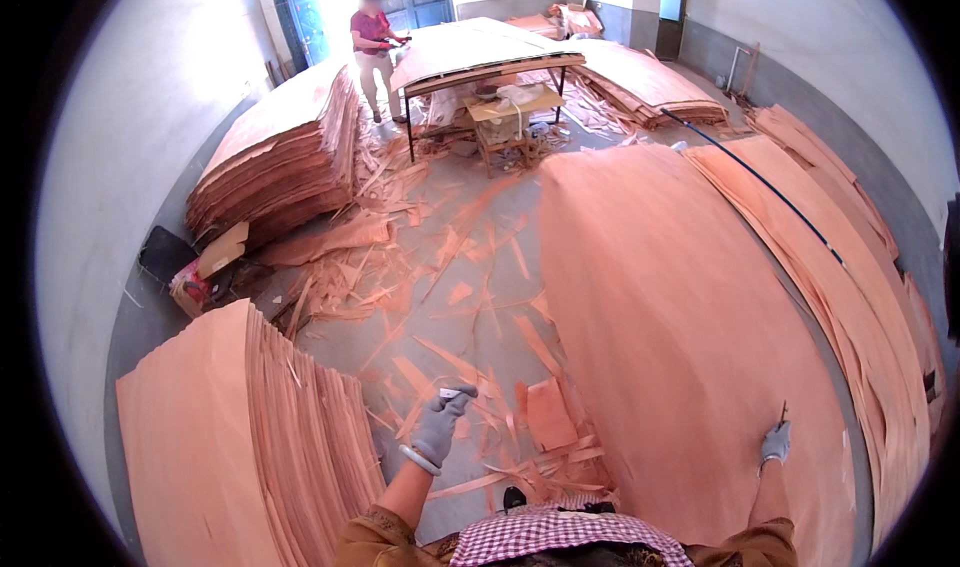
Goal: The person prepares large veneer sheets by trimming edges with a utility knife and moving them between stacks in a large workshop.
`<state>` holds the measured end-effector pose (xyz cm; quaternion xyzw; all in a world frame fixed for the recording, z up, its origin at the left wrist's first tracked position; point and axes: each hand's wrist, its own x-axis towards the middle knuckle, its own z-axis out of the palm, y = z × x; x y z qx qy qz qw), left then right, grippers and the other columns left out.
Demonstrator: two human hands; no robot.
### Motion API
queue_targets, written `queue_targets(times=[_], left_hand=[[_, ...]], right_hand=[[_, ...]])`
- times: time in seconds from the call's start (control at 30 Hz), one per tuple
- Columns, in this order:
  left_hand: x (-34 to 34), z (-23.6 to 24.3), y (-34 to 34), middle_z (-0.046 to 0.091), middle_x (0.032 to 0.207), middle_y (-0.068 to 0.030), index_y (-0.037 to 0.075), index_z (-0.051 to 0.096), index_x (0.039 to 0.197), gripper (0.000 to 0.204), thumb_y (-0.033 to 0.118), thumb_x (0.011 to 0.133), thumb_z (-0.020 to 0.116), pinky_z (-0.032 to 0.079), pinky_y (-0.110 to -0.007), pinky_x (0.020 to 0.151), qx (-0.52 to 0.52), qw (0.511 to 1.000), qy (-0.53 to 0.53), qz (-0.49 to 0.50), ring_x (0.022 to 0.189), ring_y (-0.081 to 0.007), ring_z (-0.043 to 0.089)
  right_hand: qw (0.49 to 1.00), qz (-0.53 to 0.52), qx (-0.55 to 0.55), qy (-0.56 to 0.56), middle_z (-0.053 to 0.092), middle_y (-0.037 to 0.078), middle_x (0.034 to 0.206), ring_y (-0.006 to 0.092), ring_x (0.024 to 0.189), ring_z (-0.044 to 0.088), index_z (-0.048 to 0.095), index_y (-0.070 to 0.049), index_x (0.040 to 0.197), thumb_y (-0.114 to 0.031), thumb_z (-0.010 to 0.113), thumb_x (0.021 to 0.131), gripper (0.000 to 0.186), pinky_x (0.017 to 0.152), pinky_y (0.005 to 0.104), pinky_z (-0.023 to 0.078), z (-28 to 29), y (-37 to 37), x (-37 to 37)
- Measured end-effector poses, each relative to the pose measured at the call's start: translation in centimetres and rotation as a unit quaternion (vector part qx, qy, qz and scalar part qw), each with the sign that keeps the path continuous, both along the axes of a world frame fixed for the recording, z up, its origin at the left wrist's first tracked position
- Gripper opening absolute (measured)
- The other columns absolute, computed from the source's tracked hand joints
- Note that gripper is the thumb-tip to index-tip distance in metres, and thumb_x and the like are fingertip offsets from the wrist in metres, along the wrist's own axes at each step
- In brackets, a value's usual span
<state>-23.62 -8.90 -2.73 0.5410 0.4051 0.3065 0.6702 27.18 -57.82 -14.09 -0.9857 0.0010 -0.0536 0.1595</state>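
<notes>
In front of me, the big veneer sheet (680,337) spans the right of the view, my gloved right hand (775,442) resting on its near part, forearm straight, fingers pinching a thin dark tool (782,413). My gloved left hand (440,425) is raised over the scrap-strewn floor (470,297), fingers curled around a small white object (448,393).

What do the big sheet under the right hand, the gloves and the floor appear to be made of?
The big sheet looks like thin raw wood veneer: reddish, matt, with faint grain, and it bows under its own weight. The gloves on the left hand and right hand look like grey knitted fabric, perhaps coated; too small to tell. The floor seems bare grey concrete, dull and littered with veneer scraps.
</notes>
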Motion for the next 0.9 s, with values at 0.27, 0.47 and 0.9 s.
queue_targets(times=[0.27,0.47,0.9], left_hand=[[2.7,-0.8,14.2,0.064,0.089,-0.0038,0.001,0.062,0.104,0.019,0.006,0.086,0.060,0.044,-0.023,0.074,0.010,0.999,-0.015,0.044,0.081,-0.0100,0.057],[8.2,-1.1,26.6,0.064,0.090,-0.0041,-0.001,0.058,0.104,0.017,0.004,0.087,0.057,0.048,-0.024,0.076,0.042,0.997,0.009,-0.057,0.084,-0.0115,0.059],[18.3,-0.3,53.7,0.064,0.091,-0.0031,0.000,0.062,0.100,0.017,0.004,0.084,0.061,0.046,-0.025,0.080,-0.042,0.989,-0.041,-0.134,0.086,-0.0112,0.059]], right_hand=[[0.987,-0.159,-0.031,-0.023,0.055,0.015,0.082,0.0263,0.069,0.053,0.046,-0.006,0.113,-0.019,0.045,0.090,0.027,0.063,0.0417,0.043,-3.3,-2.0,3.3],[0.980,-0.191,0.018,0.046,0.059,0.019,0.110,0.0308,0.097,0.058,0.042,-0.002,0.128,-0.013,0.041,0.090,0.040,0.083,0.0391,0.045,-1.4,10.6,4.8],[0.960,0.064,0.260,0.085,0.055,0.013,0.070,0.0267,0.063,0.054,0.048,-0.003,0.087,-0.022,0.053,0.086,0.020,0.056,0.0412,0.042,0.6,60.3,18.9]])
